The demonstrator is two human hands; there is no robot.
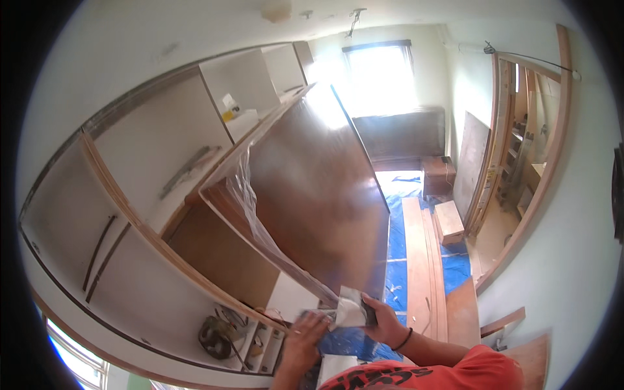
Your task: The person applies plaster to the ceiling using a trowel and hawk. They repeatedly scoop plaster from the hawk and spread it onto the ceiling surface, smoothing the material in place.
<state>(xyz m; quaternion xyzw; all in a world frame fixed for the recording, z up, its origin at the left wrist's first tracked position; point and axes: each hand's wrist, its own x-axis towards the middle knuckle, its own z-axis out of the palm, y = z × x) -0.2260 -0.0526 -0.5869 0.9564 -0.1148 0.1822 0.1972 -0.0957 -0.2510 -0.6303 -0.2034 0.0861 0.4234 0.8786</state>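
Observation:
At the lower middle, my right hand [383, 326] is closed around a pale, stiff-looking sheet [351, 311] with a dark grey side; its exact kind does not show. My left hand [305, 335], somewhat blurred, has its fingers pressed together on the sheet's left end. Just beyond both hands is the near end of a large brown wooden panel [318, 195], tilted and partly wrapped in clear plastic film [247, 195]. The panel leans against open built-in cabinets [149, 123] on the left.
Long wooden boards [419, 273] lie on a blue floor sheet [393, 195] to the right, with a wooden box [448, 221] beside them. A round dark power tool [216, 337] sits in the cabinet. A wooden door frame [539, 195] and a bright window [380, 75] lie farther off.

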